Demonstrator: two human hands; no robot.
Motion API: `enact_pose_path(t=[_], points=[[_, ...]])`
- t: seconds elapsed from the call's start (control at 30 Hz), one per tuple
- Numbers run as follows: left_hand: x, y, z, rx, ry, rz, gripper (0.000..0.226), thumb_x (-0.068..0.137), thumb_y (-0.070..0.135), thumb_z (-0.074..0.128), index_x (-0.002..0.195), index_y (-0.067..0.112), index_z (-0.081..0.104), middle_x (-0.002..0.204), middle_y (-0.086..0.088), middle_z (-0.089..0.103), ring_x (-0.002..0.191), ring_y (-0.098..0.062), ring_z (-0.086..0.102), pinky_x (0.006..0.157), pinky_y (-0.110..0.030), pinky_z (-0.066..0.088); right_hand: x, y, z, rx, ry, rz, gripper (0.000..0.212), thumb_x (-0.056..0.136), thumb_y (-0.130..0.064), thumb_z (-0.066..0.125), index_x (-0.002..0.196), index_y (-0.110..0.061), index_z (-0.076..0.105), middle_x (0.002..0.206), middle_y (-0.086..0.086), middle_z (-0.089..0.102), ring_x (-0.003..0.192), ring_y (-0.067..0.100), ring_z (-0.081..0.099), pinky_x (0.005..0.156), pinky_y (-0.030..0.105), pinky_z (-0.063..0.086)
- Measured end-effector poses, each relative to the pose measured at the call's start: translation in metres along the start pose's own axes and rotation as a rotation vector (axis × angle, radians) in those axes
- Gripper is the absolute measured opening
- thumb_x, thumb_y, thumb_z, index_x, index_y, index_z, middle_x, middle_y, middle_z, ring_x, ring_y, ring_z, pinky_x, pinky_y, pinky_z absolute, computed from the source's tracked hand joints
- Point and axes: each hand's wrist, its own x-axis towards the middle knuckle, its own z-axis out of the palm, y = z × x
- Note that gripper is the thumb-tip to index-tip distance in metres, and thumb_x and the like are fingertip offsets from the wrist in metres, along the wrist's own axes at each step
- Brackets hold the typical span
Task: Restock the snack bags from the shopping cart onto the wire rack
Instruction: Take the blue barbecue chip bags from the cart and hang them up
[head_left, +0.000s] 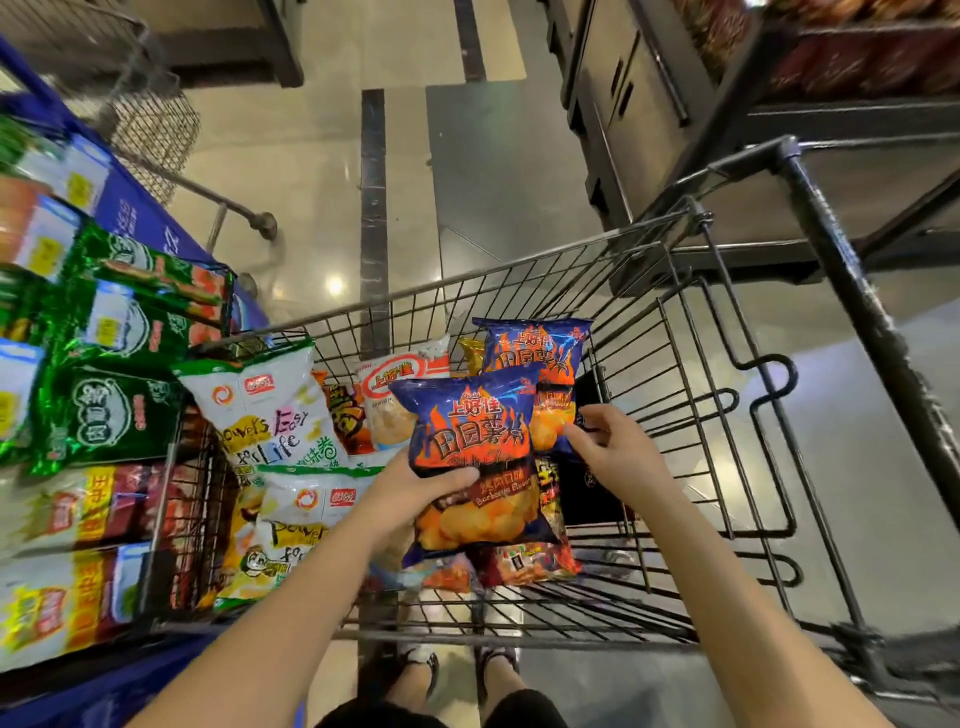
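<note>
In the shopping cart (675, 332), the left grip (415, 491) holds a blue snack bag (467, 415); the right grip (618, 452) pinches a second blue bag (535, 348) just behind.

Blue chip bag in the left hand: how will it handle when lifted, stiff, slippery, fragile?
Likely light for its size: the blue chip bag looks puffed, and the left hand holds it by one edge. Probably slippery: the film is glossy. Chips inside are likely fragile; the thumb lies across soft film, so grip gently.
</note>
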Motion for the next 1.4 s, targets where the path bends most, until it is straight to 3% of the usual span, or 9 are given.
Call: enact_pose_path(t=[0.17,0.27,0.37,0.5,0.7,0.97,1.1,1.27,1.4], points=[[0.007,0.002,-0.023,-0.144,0.087,-0.049,0.076,0.037,0.078,0.09,0.104,0.047,0.073,0.111,0.006,0.079,0.106,-0.021,0.073,0.103,-0.049,0.055,0.032,0.001,0.016,0.093,0.023,0.034,0.062,0.092,-0.051,0.07,0.141,-0.018,0.051,0.123,-0.004,0.063,0.116,0.013,0.061,0.097,0.035,0.053],[0.012,0.005,-0.033,-0.215,0.116,-0.02,0.102,0.028,0.075,0.093,0.12,0.041,0.064,0.113,0.006,0.078,0.106,-0.02,0.074,0.102,-0.048,0.055,0.052,0.001,0.027,0.114,0.044,0.077,0.076,0.09,-0.052,0.071,0.15,-0.016,0.042,0.134,0.001,0.058,0.124,0.017,0.056,0.101,0.037,0.049],[0.016,0.008,-0.043,-0.266,0.127,0.018,0.1,0.03,0.069,0.096,0.12,0.039,0.066,0.114,0.005,0.078,0.107,-0.022,0.074,0.099,-0.046,0.056,0.075,0.006,0.041,0.091,0.04,0.136,0.084,0.087,-0.06,0.071,0.152,-0.019,0.036,0.147,0.007,0.052,0.133,0.026,0.052,0.108,0.044,0.045],[0.021,0.011,-0.054,-0.281,0.121,0.024,0.105,0.031,0.07,0.095,0.124,0.035,0.062,0.108,0.005,0.079,0.092,-0.012,0.077,0.072,-0.025,0.062,0.097,0.003,0.054,0.145,0.043,0.24,0.08,0.087,-0.054,0.074,0.149,-0.019,0.038,0.143,0.006,0.055,0.133,0.029,0.052,0.096,0.036,0.041],[0.027,0.01,-0.068,-0.308,0.102,0.013,0.116,0.024,0.071,0.096,0.128,0.03,0.064,0.113,0.002,0.079,0.101,-0.019,0.076,0.076,-0.03,0.062,0.127,0.009,0.071,0.273,-0.023,0.359,0.096,0.074,-0.058,0.084,0.15,-0.02,0.038,0.145,0.006,0.055,0.134,0.03,0.052,0.113,0.049,0.042],[0.03,0.016,-0.077,-0.27,0.086,-0.032,0.106,0.031,0.073,0.094,0.125,0.034,0.067,0.114,-0.001,0.079,0.103,-0.024,0.076,0.092,-0.048,0.059,0.117,0.013,0.057,0.481,-0.126,0.361,0.119,0.037,-0.066,0.096,0.14,-0.025,0.052,0.125,0.001,0.068,0.114,0.022,0.066,0.104,0.049,0.052],[0.024,0.028,-0.081,-0.278,0.095,-0.033,0.102,0.034,0.065,0.098,0.124,0.029,0.066,0.107,-0.005,0.08,0.096,-0.027,0.077,0.075,-0.041,0.063,0.096,-0.002,0.04,0.433,-0.089,0.276,0.09,0.06,-0.049,0.096,0.135,-0.025,0.053,0.118,-0.006,0.067,0.106,0.015,0.066,0.093,0.034,0.055],[0.008,0.047,-0.093,-0.273,0.147,-0.001,0.116,0.019,0.068,0.097,0.124,0.03,0.066,0.108,-0.004,0.08,0.097,-0.027,0.077,0.088,-0.047,0.06,0.066,-0.023,0.01,0.444,-0.046,0.14,0.084,0.056,-0.055,0.097,0.127,-0.031,0.059,0.116,-0.009,0.072,0.103,0.013,0.071,0.094,0.038,0.059],[-0.017,0.069,-0.104,-0.21,0.155,0.08,0.116,0.02,0.075,0.093,0.122,0.03,0.067,0.105,0.0,0.08,0.097,-0.024,0.077,0.089,-0.044,0.059,0.029,-0.047,-0.02,0.52,-0.081,0.039,0.058,0.069,-0.033,0.095,0.116,-0.035,0.061,0.112,-0.004,0.076,0.098,0.012,0.075,0.088,0.038,0.061]])
